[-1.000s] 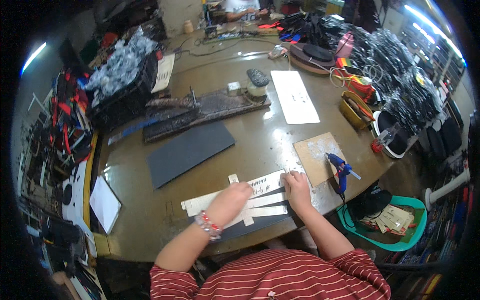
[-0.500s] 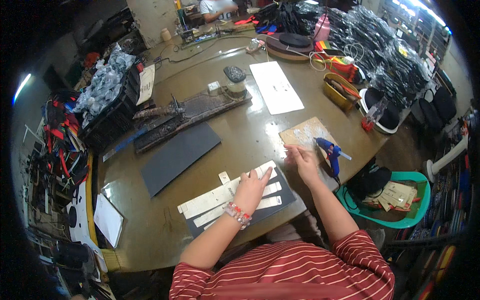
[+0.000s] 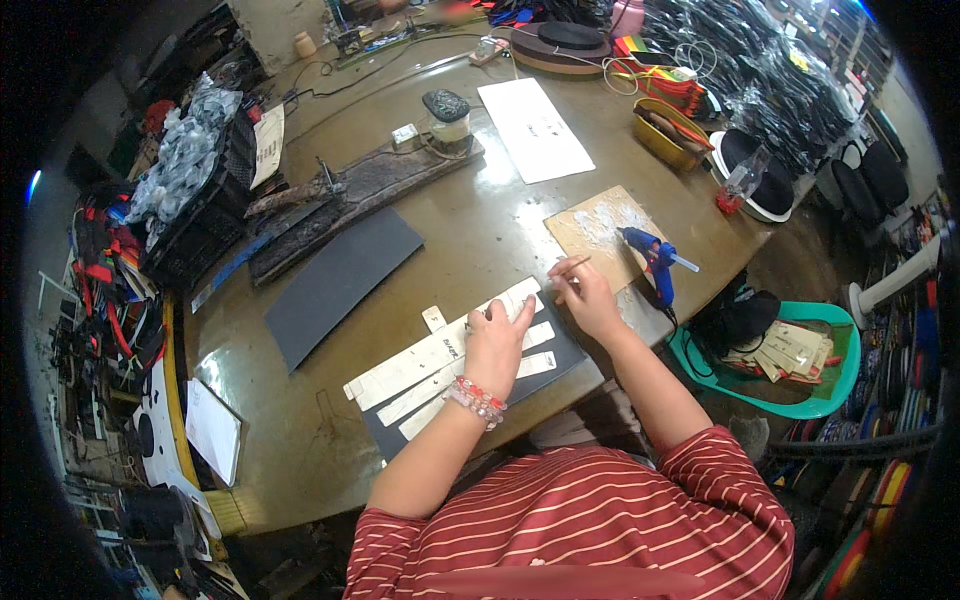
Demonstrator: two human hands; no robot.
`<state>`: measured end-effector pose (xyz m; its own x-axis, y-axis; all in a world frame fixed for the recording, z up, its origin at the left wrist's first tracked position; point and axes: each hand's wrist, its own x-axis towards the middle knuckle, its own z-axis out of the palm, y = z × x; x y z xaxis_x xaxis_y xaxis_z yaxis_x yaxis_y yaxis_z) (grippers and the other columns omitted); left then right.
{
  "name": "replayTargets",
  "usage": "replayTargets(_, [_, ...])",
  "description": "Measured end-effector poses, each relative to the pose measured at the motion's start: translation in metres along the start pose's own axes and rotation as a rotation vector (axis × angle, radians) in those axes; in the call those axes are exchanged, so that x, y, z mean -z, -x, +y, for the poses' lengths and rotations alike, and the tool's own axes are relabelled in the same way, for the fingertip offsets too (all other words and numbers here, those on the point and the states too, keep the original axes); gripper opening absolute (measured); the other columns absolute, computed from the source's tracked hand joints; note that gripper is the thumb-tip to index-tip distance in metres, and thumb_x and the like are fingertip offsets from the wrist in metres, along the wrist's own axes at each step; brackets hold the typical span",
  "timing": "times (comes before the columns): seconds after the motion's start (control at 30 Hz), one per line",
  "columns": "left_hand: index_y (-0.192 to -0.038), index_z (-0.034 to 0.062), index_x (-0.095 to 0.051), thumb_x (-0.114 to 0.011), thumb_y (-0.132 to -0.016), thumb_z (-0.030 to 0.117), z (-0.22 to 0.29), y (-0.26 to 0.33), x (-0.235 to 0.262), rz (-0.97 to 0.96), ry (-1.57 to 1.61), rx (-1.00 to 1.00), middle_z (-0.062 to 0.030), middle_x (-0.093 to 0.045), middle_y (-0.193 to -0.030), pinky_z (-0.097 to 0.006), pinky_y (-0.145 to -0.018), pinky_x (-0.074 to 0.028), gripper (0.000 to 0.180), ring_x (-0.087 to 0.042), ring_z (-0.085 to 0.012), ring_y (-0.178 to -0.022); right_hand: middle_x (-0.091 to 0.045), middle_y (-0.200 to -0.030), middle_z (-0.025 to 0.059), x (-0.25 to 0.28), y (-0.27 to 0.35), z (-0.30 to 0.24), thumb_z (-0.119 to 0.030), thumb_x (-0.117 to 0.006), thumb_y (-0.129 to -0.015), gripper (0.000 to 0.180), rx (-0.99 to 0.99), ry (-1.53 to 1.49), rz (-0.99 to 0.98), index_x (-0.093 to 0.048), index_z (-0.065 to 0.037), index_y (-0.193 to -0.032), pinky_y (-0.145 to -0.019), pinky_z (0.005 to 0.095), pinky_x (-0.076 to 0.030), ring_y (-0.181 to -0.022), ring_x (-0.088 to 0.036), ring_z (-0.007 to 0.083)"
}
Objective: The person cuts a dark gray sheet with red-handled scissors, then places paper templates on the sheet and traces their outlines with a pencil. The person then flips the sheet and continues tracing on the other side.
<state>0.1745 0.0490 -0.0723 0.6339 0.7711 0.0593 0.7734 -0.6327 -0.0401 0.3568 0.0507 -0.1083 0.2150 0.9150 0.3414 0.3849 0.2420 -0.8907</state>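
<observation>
The left hand (image 3: pixel 497 340), a beaded bracelet on its wrist, lies palm-down with fingers (image 3: pixel 520 312) spread flat, pressing on the long cream-coloured card strips (image 3: pixel 420 358). Three such strips lie side by side, slanting across a dark grey rectangular sheet (image 3: pixel 560 355) at the near edge of the brown desk (image 3: pixel 300 440); one small cream tab (image 3: pixel 433 318) sits just beyond them. The right hand (image 3: pixel 585 298) hovers at the strips' far end, its fingers pinched shut on a thin wooden stick (image 3: pixel 570 267) that points toward a tan cardboard square smeared with white glue (image 3: pixel 597 228). One blue glue gun (image 3: pixel 652 258) lies on that square's right edge. Further left, a second dark grey sheet (image 3: pixel 340 280) lies flat and apart. One white paper sheet (image 3: pixel 535 128) lies farther back. A green plastic basin (image 3: pixel 790 400) sits below the desk at the right.
</observation>
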Motion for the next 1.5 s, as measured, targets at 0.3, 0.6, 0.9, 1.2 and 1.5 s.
replayTargets(0.3, [-0.132, 0.0221, -0.046, -0.049, -0.083, 0.007, 0.001, -0.001, -0.002, 0.02, -0.077, -0.016, -0.0151, -0.052, -0.094, -0.035, -0.067, -0.05, 0.052, -0.054, -0.031, -0.076, -0.06, -0.087, 0.0136, -0.007, 0.001, 0.001, 0.0, -0.06, -0.082, 0.009, 0.185, 0.229, -0.116, -0.056, -0.001, -0.09, -0.072, 0.0349, -0.048, -0.081, -0.061, 0.0297])
replayTargets(0.6, [-0.13, 0.0198, -0.048, -0.05, -0.083, 0.008, 0.004, 0.0, -0.006, 0.053, -0.069, 0.001, -0.0151, -0.052, -0.095, -0.034, -0.066, -0.05, 0.049, -0.054, -0.0315, -0.076, -0.058, -0.087, 0.013, -0.011, 0.001, 0.0, 0.0, -0.058, -0.082, 0.009, 0.216, 0.323, -0.111, -0.055, -0.002, -0.09, -0.074, 0.0358, -0.048, -0.085, -0.059, 0.0309])
replayTargets(0.9, [-0.131, 0.0198, -0.048, -0.048, -0.083, 0.004, 0.006, 0.001, -0.003, 0.022, -0.008, 0.034, -0.0145, -0.049, -0.095, -0.035, -0.066, -0.053, 0.051, -0.053, -0.0323, -0.083, -0.057, -0.087, 0.0144, -0.009, 0.002, -0.002, -0.001, -0.056, -0.082, 0.008, 0.206, 0.289, -0.094, -0.055, -0.001, -0.09, -0.074, 0.0383, -0.047, -0.087, -0.057, 0.0331])
replayTargets(1.2, [-0.13, 0.0192, -0.048, -0.05, -0.082, 0.004, 0.006, 0.001, -0.003, 0.031, -0.033, 0.025, -0.0147, -0.05, -0.097, -0.034, -0.066, -0.052, 0.051, -0.053, -0.03, -0.079, -0.056, -0.084, 0.0141, -0.004, 0.001, -0.006, 0.0, -0.056, -0.083, 0.005, 0.25, 0.28, -0.22, -0.055, 0.0, -0.088, -0.073, 0.0355, -0.046, -0.082, -0.057, 0.0305])
replayTargets(1.5, [-0.129, 0.0208, -0.05, -0.052, -0.081, 0.006, 0.006, 0.003, -0.007, 0.078, -0.071, 0.024, -0.0126, -0.049, -0.094, -0.032, -0.064, -0.052, 0.05, -0.052, -0.0282, -0.078, -0.054, -0.086, 0.0155, -0.002, 0.0, -0.007, -0.004, -0.055, -0.083, 0.008, 0.179, 0.219, -0.308, -0.055, -0.001, -0.091, -0.077, 0.0393, -0.044, -0.087, -0.053, 0.034])
